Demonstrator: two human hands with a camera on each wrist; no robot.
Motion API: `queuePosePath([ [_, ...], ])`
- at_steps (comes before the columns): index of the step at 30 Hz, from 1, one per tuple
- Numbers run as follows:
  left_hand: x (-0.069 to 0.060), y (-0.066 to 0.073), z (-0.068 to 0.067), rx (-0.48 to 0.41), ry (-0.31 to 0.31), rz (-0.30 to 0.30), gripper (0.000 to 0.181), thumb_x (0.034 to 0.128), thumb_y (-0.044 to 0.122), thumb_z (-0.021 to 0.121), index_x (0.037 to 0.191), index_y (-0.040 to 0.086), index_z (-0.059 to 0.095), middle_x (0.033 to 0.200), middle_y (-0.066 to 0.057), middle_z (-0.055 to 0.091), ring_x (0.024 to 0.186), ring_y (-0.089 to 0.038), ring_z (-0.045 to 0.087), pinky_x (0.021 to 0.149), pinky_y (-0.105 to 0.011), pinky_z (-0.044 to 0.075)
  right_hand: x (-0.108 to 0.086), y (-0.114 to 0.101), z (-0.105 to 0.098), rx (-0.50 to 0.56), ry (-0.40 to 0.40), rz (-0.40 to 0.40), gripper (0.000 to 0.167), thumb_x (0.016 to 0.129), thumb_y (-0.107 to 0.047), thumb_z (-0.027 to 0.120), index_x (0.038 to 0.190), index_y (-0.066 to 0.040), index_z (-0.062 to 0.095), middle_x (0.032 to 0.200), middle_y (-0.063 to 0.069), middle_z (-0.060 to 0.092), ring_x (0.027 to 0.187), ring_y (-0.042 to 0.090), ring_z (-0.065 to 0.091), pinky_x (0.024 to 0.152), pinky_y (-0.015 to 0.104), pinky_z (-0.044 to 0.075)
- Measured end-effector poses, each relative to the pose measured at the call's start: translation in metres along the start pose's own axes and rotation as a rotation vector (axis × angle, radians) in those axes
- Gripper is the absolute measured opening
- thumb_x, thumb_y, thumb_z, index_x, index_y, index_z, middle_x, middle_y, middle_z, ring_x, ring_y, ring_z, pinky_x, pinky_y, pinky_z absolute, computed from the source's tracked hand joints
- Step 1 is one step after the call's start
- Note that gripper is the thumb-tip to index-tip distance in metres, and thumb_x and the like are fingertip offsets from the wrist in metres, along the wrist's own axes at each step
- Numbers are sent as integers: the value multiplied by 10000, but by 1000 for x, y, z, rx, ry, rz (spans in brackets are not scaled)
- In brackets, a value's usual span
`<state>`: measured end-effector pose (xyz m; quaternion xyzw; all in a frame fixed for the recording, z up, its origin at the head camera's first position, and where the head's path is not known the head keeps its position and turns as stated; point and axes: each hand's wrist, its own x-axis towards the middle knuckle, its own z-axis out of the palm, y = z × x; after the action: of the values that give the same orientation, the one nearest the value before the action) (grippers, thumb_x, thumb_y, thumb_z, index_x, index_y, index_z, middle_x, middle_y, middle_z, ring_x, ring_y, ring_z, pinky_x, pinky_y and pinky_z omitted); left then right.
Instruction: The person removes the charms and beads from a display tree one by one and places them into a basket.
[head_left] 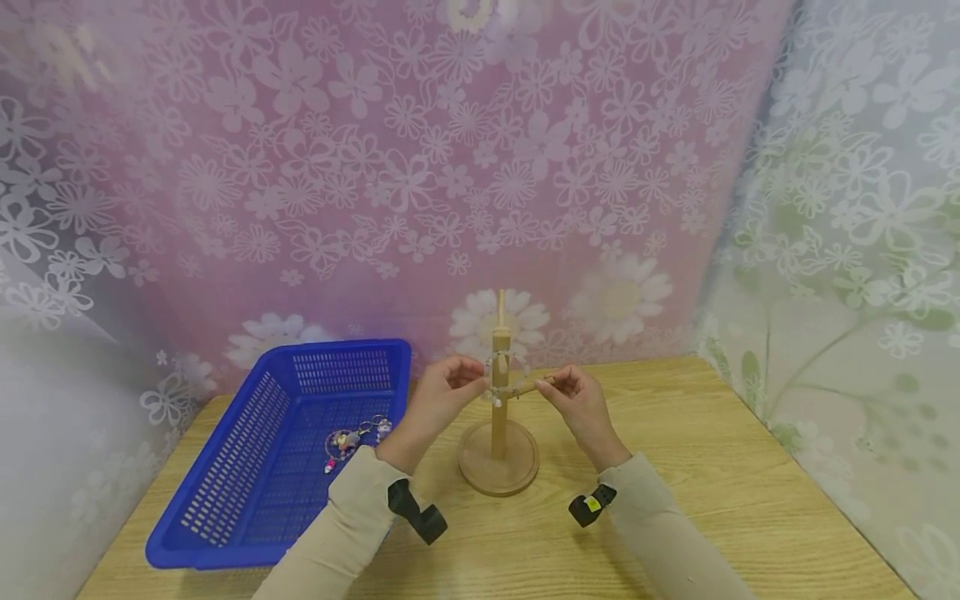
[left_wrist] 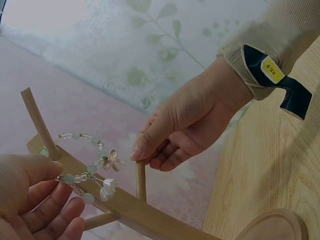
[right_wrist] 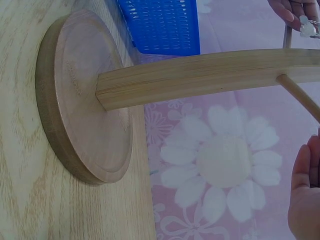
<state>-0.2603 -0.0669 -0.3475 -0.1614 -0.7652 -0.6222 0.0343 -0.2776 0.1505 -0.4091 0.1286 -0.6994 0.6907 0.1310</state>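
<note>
My left hand (head_left: pixel 448 393) pinches a beaded bracelet (left_wrist: pixel 80 178) between thumb and fingers. Pale green and clear beads run round it, with a bow charm (left_wrist: pixel 113 160) and a white flower charm (left_wrist: pixel 108 190) hanging off. The loop is in front of the upright post (head_left: pixel 499 433) of a wooden stand; whether it encircles a peg I cannot tell. My right hand (head_left: pixel 583 406) grips the tip of a side peg (left_wrist: pixel 141 182) with thumb and fingers. Another peg (left_wrist: pixel 40 122) juts out near the top. The round base (right_wrist: pixel 90 105) rests on the table.
A blue plastic basket (head_left: pixel 217 442) stands to the left, close to my left forearm. Inside lie a few beaded trinkets (head_left: pixel 345 442) with charms. The wood-grain table (head_left: pixel 675 467) extends to the right of the stand. A flowered pink backdrop (head_left: pixel 375 208) hangs behind.
</note>
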Motion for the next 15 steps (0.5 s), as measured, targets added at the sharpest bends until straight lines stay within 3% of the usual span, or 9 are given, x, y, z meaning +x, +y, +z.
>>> queuePosePath([
  [6,-2,4,-1,23,2,-3,107,884,59,637,971,-1,650,885,-101,666,750,-161,581,690,-272,466,0,-2,0,-17,-6,14,175,875,-24,649,927,90,527,866,4,585,749,71,574,712,204,504],
  [8,1,-3,0,17,8,5,109,884,82,645,973,18,654,882,-77,665,753,-162,584,689,-268,468,1,-1,0,-24,-6,13,177,874,-28,650,926,89,528,868,13,590,753,71,577,720,216,509],
  [15,1,2,1,-18,34,35,145,883,86,652,976,-25,642,902,-178,651,712,-90,543,655,-228,436,2,5,-1,-16,4,-11,240,858,-99,690,910,74,534,893,83,614,765,95,597,733,243,520],
])
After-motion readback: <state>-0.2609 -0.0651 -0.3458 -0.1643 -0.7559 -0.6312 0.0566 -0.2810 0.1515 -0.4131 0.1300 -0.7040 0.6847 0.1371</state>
